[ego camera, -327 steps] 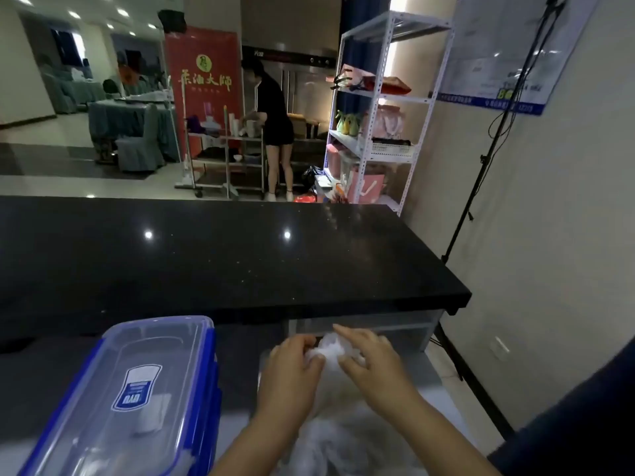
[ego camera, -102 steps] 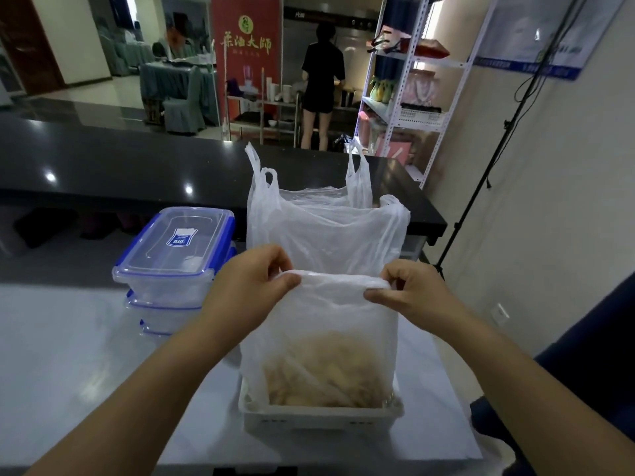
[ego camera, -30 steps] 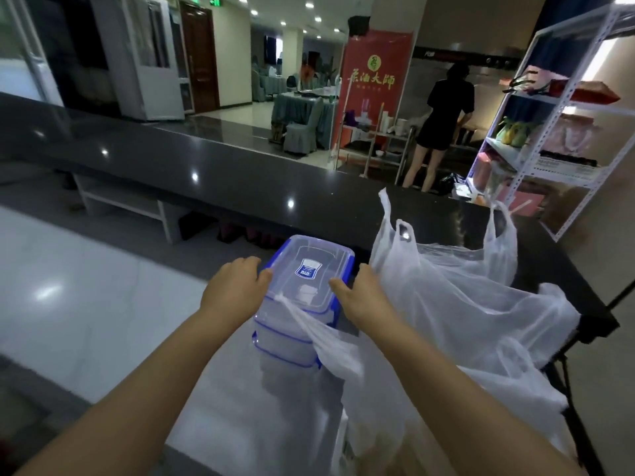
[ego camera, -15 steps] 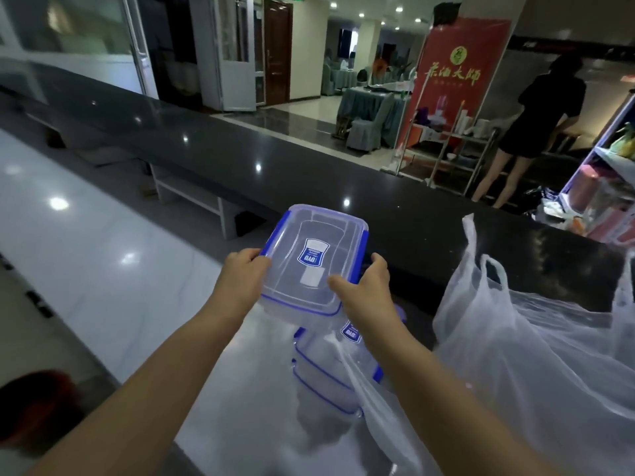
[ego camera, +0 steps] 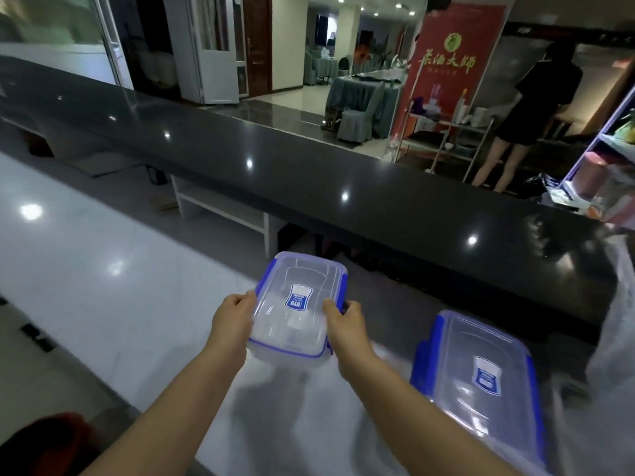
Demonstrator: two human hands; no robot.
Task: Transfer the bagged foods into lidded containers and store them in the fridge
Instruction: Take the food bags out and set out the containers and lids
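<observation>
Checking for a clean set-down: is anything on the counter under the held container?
Nothing visible. The left hand and right hand hold the container over bare white counter; the second container sits off to its right.

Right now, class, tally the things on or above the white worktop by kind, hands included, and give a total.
Lidded containers: 2, one held, one on the worktop
Plastic bags: 1, only partly in view
Hands: 2, left hand, right hand
Total: 5
</observation>
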